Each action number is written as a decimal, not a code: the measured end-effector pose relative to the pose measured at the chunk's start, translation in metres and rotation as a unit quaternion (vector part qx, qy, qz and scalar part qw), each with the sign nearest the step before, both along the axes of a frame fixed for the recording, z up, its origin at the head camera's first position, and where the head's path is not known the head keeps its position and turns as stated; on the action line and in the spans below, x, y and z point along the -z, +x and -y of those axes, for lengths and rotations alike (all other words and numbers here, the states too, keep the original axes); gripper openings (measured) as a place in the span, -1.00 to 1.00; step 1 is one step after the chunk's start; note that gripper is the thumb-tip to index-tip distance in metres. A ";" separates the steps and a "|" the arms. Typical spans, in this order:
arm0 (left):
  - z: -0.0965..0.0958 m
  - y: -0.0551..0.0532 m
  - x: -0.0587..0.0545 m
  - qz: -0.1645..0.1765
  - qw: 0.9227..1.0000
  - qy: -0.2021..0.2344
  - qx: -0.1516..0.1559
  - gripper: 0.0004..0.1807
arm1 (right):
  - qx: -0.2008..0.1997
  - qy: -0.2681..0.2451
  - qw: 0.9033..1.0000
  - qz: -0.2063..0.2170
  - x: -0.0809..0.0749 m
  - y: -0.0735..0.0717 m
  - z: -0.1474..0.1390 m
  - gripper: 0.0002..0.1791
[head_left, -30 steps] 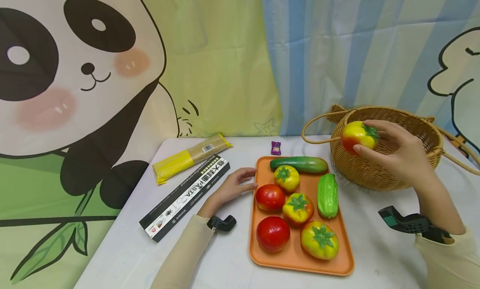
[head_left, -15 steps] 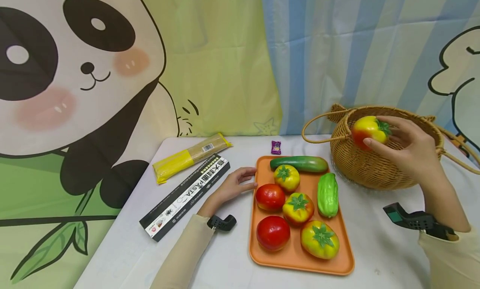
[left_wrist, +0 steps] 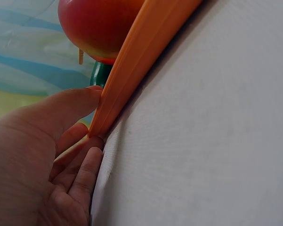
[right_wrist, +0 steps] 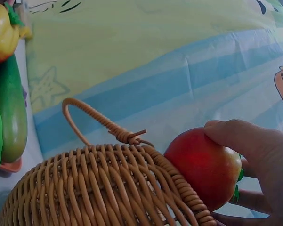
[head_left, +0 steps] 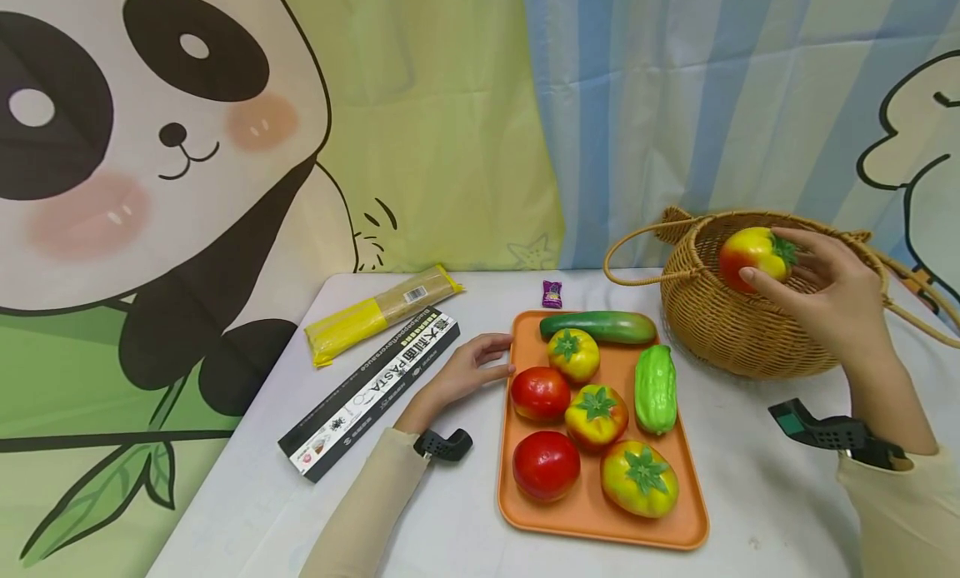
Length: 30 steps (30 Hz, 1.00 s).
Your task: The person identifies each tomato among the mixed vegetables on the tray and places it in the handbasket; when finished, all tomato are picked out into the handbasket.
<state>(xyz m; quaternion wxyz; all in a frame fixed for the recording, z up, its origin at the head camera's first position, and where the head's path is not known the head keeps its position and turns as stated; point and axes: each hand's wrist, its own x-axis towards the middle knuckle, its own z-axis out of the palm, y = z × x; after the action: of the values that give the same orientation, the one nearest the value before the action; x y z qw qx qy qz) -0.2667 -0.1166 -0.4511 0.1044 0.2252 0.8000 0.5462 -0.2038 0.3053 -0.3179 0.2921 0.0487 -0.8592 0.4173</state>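
Note:
My right hand (head_left: 836,299) pinches a yellow-and-red tomato (head_left: 752,257) with a green leafy top between thumb and fingers. The tomato is over the mouth of a woven wicker basket (head_left: 738,336); in the right wrist view it shows just past the basket's rim (right_wrist: 179,183). My left hand (head_left: 468,371) rests at the left edge of an orange tray (head_left: 592,532), its thumb and fingertips touching the wall, as the left wrist view shows. On that tray lie several red and yellow tomatoes (head_left: 546,467), a dark green cucumber (head_left: 597,328) and a light green ridged gourd (head_left: 656,391).
Left of the tray are a black-and-white pasta box (head_left: 369,395) and a yellow noodle packet (head_left: 385,314). A small purple wrapped candy (head_left: 552,295) lies behind the tray. The basket's looped handle (head_left: 622,257) sticks out toward the tray. A printed curtain (head_left: 450,128) hangs behind the table.
My right hand has carried the tomato rightward and slightly up, from the basket's left rim to over its opening. The left hand and the tray have stayed put.

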 end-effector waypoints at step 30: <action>0.001 -0.002 0.001 -0.004 1.000 0.011 0.007 -0.41 | 0.029 0.124 0.989 0.077 0.010 -0.011 -0.017 -0.28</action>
<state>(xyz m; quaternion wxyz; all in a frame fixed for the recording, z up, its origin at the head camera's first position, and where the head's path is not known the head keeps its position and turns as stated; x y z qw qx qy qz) -0.2685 -0.1176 -0.4524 0.1027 0.2346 0.7925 0.5534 -0.2149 0.3226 -0.3277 0.2285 0.0277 -0.9253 0.3014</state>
